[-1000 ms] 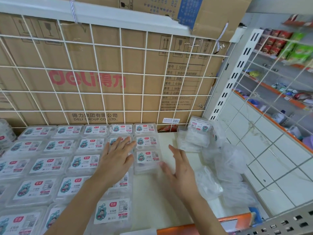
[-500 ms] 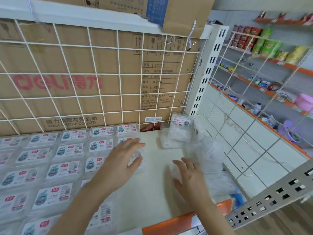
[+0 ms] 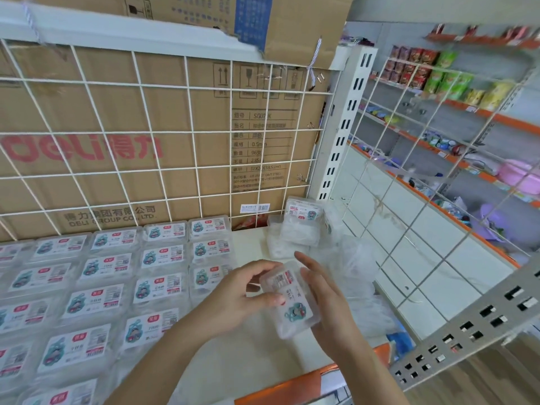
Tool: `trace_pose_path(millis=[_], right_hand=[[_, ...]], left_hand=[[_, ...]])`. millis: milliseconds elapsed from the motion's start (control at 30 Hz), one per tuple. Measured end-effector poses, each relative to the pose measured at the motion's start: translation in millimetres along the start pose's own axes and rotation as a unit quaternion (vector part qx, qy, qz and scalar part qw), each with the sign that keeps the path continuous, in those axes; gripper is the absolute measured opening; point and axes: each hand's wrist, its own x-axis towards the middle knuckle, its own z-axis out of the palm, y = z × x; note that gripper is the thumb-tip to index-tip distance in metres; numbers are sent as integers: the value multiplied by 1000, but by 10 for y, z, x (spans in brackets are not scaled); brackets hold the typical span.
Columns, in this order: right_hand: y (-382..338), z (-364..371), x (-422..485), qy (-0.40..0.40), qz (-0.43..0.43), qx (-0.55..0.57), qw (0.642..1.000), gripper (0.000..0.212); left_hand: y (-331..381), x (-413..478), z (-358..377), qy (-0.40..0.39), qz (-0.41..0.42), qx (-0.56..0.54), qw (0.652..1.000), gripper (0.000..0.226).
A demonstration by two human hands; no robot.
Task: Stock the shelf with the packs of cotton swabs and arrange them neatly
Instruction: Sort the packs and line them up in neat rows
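Head view: clear rectangular swab pack (image 3: pixel 287 299) between 2 hands.

Left hand (image 3: pixel 233 298) and right hand (image 3: pixel 333 305) meet, forearms converging (both gripping one pack (image 3: pixel 292 308)).

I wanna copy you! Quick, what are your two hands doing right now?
Left hand: pinches the pack of cotton swabs, thumb on its label.
Right hand: holds the same pack from its right side.
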Motion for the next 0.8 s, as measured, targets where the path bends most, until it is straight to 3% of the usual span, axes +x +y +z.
trace_pose_path(millis=[67, 133, 167, 233, 300, 367, 433, 500, 533, 633, 700, 800], right_hand=[[-38, 8, 24, 31, -27, -33, 999, 26], [-104, -37, 53, 101, -111, -97, 984, 19], [-128, -96, 81, 154, -166, -184, 957, 17], [-126, -298, 185, 245, -240, -397, 851, 31], [-56, -521, 311, 282, -214, -537, 766, 45], [27, -628, 390, 281, -144, -597, 738, 58], [108, -675, 435, 267, -145, -614, 729, 59], [127, -659, 440, 268, -185, -591, 738, 52], [101, -629, 422, 275, -208, -552, 759, 47], [-105, -437, 310, 279, -235, -337, 868, 31], [-232, -279, 282, 231, -199, -125, 944, 13], [-308, -84, 243, 164, -113, 73, 977, 17]], left_hand=[[22, -16, -48, 29, -17, -74, 997, 45], [44, -26, -105, 62, -34, -103, 992, 41], [48, -33, -132, 77, -43, -112, 990, 41], [47, -49, -185, 115, -63, -151, 980, 37], [43, -72, -234, 152, -82, -198, 965, 35], [40, -93, -277, 174, -96, -236, 951, 34], [50, -108, -306, 181, -104, -249, 946, 25], [51, -119, -316, 186, -107, -254, 943, 20], [47, -124, -321, 190, -107, -256, 942, 20], [48, -140, -342, 196, -106, -263, 939, 22], [29, -141, -352, 199, -101, -268, 937, 30], [19, -151, -361, 200, -99, -264, 938, 40]])
